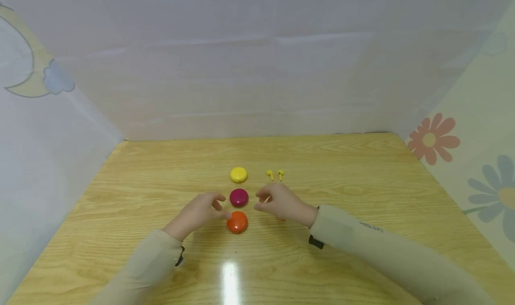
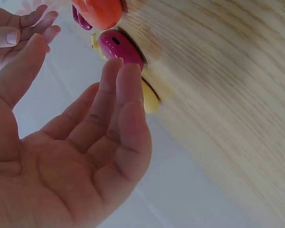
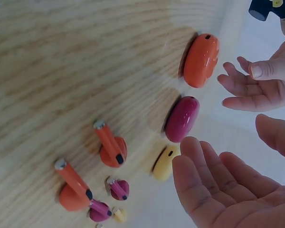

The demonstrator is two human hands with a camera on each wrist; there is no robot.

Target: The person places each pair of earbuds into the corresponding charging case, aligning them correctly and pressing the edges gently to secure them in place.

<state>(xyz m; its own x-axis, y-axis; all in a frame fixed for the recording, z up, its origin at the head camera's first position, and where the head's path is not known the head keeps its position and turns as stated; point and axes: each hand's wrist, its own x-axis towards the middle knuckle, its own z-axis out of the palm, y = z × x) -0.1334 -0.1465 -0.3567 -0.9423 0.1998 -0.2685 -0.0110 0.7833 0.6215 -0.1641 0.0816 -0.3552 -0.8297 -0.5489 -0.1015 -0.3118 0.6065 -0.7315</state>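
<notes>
Three round, glossy earbud cases stand in a column on the table: yellow (image 1: pixel 239 175) farthest, magenta (image 1: pixel 239 197) in the middle, orange (image 1: pixel 237 222) nearest. To the left of the magenta case is my left hand (image 1: pixel 200 212), its fingers loosely bent and holding nothing; the thumb tip overlaps the orange case's edge in the head view, and contact cannot be told. My right hand (image 1: pixel 283 202) hovers on the other side, palm inward, with nothing held. In the right wrist view lie orange earbuds (image 3: pixel 111 145), magenta earbuds (image 3: pixel 118 188) and yellow earbuds (image 3: pixel 118 214).
The yellow earbuds also show at the back of the wooden table (image 1: pixel 322 162). My right arm hides most of the other earbuds in the head view. A pale cloth wall (image 1: pixel 257 81) rises behind the table, with printed side walls left and right.
</notes>
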